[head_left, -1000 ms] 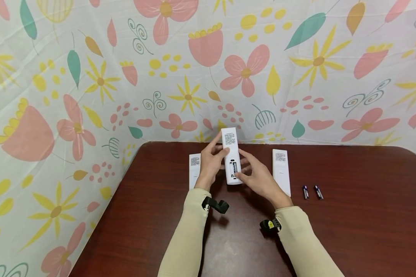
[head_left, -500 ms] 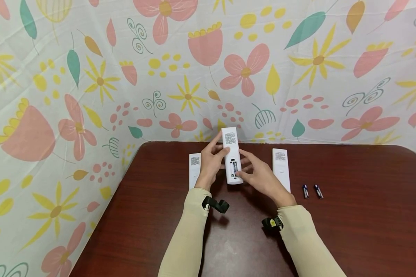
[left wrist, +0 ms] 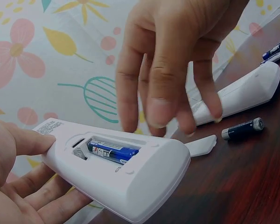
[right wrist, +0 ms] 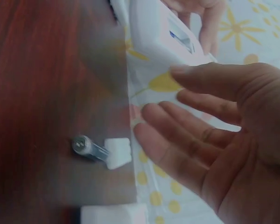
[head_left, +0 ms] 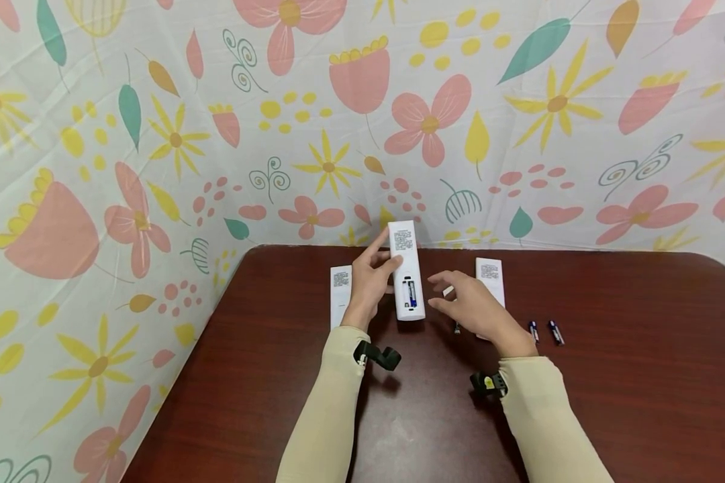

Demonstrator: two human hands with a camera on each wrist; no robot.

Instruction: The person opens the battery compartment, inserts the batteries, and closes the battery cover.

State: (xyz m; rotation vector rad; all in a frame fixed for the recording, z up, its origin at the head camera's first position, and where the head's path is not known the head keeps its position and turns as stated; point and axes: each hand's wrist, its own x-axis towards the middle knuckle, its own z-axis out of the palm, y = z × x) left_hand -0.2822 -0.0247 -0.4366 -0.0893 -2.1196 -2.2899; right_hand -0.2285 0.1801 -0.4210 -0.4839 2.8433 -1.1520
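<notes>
Remote [head_left: 407,272] toward far edge of table [head_left: 628,402]: gripped by left hand [head_left: 370,282], apparently presenting compartment [head_left: 406,294] upward; right hand [head_left: 470,305] relaxed, empty.

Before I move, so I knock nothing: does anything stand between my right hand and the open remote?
Nothing visible does. The head view shows a gap between the right hand and the open remote; the loose battery and small white cover lie on the table, not in that gap.
</notes>
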